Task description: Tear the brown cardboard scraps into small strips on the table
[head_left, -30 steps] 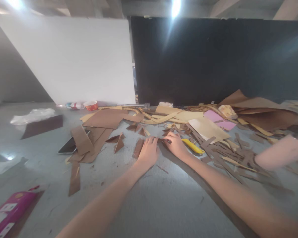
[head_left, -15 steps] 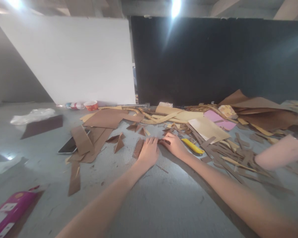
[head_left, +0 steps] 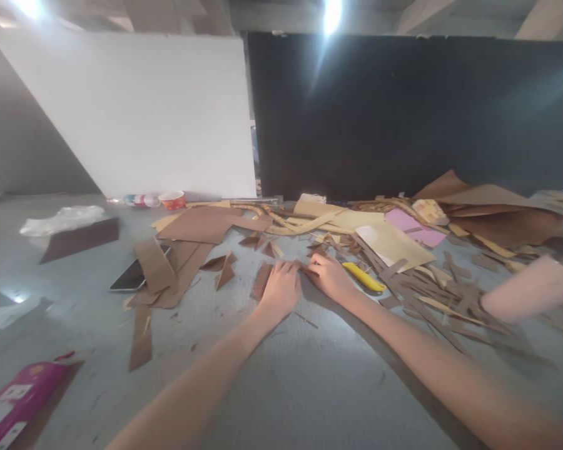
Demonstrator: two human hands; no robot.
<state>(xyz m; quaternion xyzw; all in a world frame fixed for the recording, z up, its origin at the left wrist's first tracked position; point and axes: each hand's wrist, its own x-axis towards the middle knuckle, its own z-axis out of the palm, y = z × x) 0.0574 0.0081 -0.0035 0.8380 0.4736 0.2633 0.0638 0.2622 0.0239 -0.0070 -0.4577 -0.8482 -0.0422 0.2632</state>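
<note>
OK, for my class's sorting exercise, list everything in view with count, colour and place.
white board: 1, back left
black board: 1, back right
lights: 2, white, top
table: 1, grey, below
bag: 1, whitish, left
pack: 1, purple, front left
phone: 1, black, left
bottle: 1, red-blue-clear, back left
bowl: 1, red, back left
knife: 1, yellow, right of centre
pink paper: at least 1, back right
scraps: many, brown and tan, scattered
other person's arm: 1, right
left hand: 1, centre
right hand: 1, centre, holding brown strip
</note>
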